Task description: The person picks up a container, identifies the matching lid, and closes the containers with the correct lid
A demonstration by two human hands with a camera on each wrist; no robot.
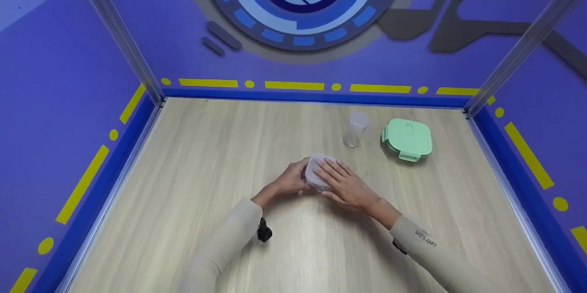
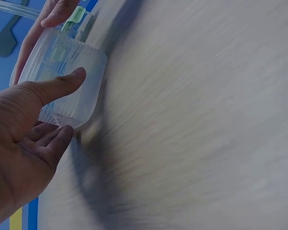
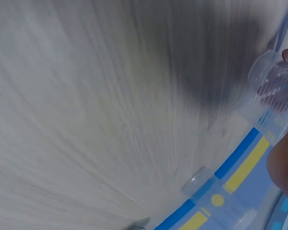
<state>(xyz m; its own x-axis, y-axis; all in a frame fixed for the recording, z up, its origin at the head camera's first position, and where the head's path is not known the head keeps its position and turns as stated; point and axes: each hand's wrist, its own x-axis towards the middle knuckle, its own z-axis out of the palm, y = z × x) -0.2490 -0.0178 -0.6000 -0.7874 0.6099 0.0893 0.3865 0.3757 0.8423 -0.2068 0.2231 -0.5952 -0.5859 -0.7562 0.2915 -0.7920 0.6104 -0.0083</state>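
From the head camera we see both hands meeting at a small clear plastic container (image 1: 317, 171) that sits on the wooden table (image 1: 183, 183), near its middle. The left hand (image 1: 290, 180) holds the container's left side, and the right hand (image 1: 346, 185) lies flat over its lid with the fingers straight and close together. Behind them stands a clear cup (image 1: 355, 129), and just to its right lies a mint-green lidded box (image 1: 407, 139); both are apart from the hands.

The left wrist camera gives us what the head view cannot: the left thumb (image 2: 62, 84) pressing on the ribbed wall of the container (image 2: 62, 81), with the other fingers (image 2: 53, 141) curled under its lower edge, so the hand clamps it. Fingertips of the right hand (image 2: 57, 12) show at the far rim.

The right wrist view is blurred; we make out only a corner of the container (image 3: 273, 86), probably with fingers seen through it.
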